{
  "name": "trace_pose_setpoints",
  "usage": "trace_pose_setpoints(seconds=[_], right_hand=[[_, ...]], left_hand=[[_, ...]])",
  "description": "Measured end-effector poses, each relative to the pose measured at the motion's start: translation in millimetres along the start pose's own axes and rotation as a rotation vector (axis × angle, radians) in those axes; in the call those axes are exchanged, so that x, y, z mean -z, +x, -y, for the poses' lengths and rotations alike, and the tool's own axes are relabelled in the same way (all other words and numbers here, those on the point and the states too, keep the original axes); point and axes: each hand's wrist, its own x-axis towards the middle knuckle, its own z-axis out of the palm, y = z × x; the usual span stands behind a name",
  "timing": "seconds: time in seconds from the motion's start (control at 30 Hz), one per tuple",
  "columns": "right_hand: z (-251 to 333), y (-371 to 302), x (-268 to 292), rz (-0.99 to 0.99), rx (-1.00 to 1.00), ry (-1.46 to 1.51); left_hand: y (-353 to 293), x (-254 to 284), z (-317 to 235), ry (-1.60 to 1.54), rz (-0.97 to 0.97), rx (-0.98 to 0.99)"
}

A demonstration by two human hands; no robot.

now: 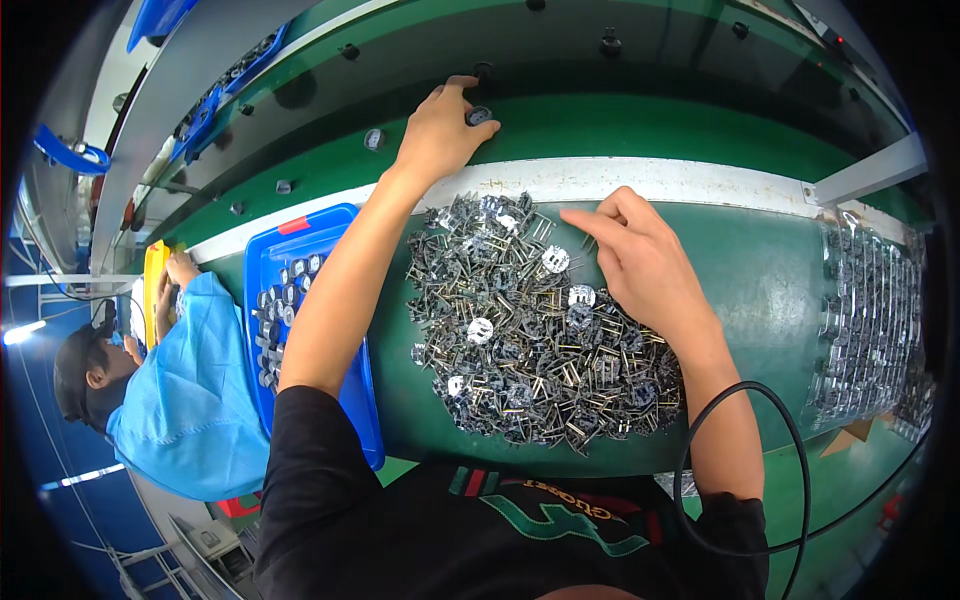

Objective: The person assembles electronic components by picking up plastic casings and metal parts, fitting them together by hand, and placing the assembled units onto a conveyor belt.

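Observation:
My left hand [440, 131] reaches over the white rail onto the green belt. Its thumb and fingers are apart around a small dark round part [480, 116], the thumb at its near edge. My right hand [640, 255] hovers at the far right edge of a big heap of plug inserts [535, 340] with metal pins. Its index finger stretches left and the thumb is lower; thin pins show below the index finger, and whether they touch it is unclear. Several pale round faces, such as a white disc [480, 331], lie among the dark inserts.
At my left, a blue tray [372, 420] holds several dark round parts. A co-worker in a blue top [195, 390] sits beyond it. More parts, including a grey one [374, 139], rest on the belt. Bagged inserts [870, 310] lie right; a black cable [800, 450] loops by my right arm.

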Motion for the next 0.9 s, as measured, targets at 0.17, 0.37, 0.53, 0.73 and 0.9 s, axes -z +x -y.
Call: trace_pose_setpoints(seconds=[0.17, 0.37, 0.53, 0.73, 0.9], right_hand=[[-0.6, -9.8, -0.4, 0.019, -0.056, 0.036], [1.9, -12.8, 1.6, 0.020, -0.076, 0.013], [1.5, -16.4, 5.8, 0.016, -0.039, -0.021], [-4.6, -18.9, 10.7, -0.007, -0.046, -0.061], [-6.6, -19.9, 13.8, -0.027, -0.037, -0.071]], left_hand=[[13.9, -1.2, -13.2, 0.010, 0.061, 0.038], [40.7, -8.7, -17.0, -0.018, 0.005, 0.023], [63.4, -18.1, -15.2, 0.045, 0.015, -0.037], [64.7, -19.3, -23.0, -0.004, -0.006, -0.131], [65.5, -16.2, -28.1, 0.082, 0.089, -0.139]])
